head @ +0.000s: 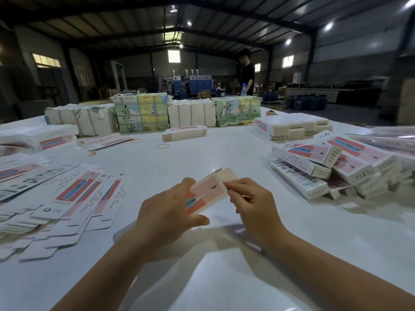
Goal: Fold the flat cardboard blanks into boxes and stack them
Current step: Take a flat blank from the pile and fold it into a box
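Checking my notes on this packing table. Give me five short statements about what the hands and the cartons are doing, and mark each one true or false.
1. Both hands hold one box above the table. True.
2. The right hand pinches the box's end flap. True.
3. The flat blanks lie to the person's right. False: they lie to the left.
4. The folded boxes are piled to the right. True.
5. The left hand rests flat on the table. False: it grips the box.
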